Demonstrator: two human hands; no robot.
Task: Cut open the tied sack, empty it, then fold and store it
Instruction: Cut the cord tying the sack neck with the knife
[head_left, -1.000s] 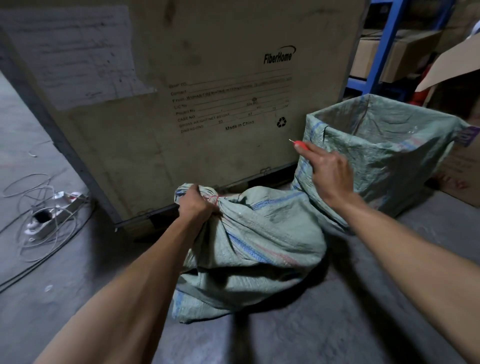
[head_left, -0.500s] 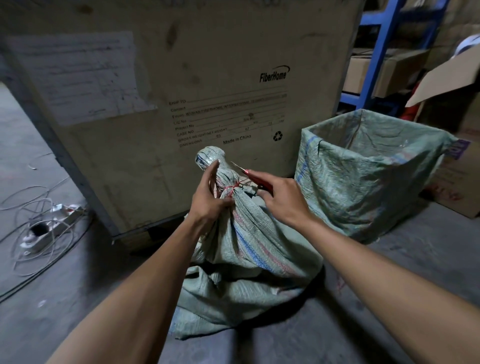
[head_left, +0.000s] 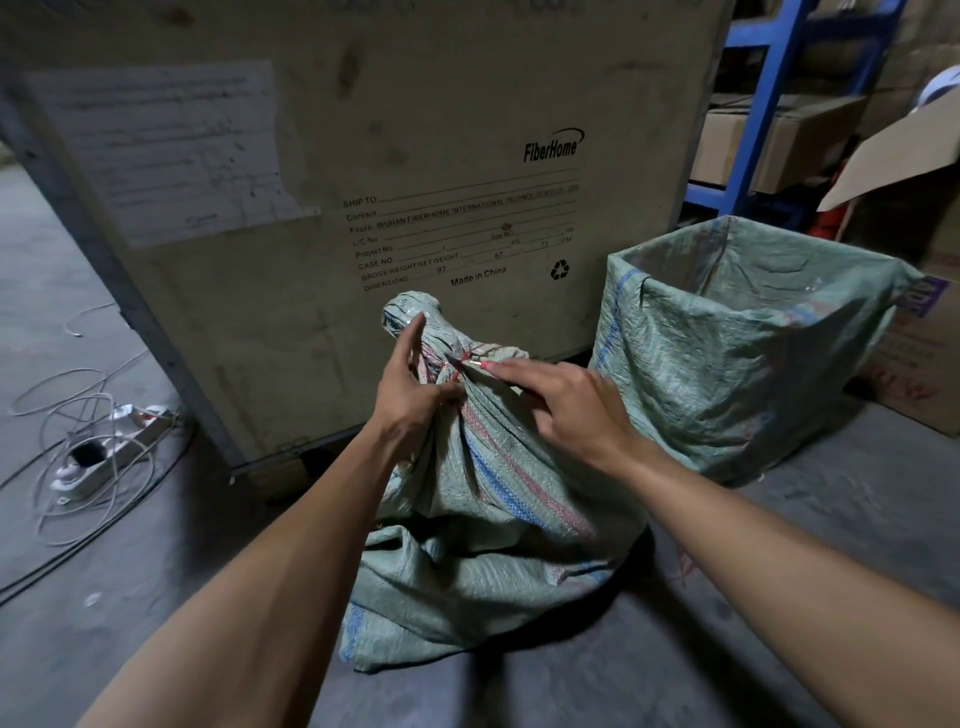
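A green woven sack (head_left: 483, 519) with blue and red stripes stands on the concrete floor, its neck bunched upright and bound with red string (head_left: 451, 368). My left hand (head_left: 410, 389) grips the neck just below the tie, forefinger raised along it. My right hand (head_left: 561, 400) holds a small red-handled cutter (head_left: 480, 365), its tip touching the red string. Most of the cutter is hidden under my fingers.
A second green sack (head_left: 737, 343) stands open at the right. A big FiberHome crate (head_left: 363, 156) fills the back. A power strip with loose cables (head_left: 104, 447) lies at the left. Blue shelving (head_left: 753, 104) and cardboard boxes (head_left: 914, 353) stand at the far right.
The left hand lifted the sack's neck upright from the floor. The right hand came over from the open sack and brought the cutter's tip against the red tie.
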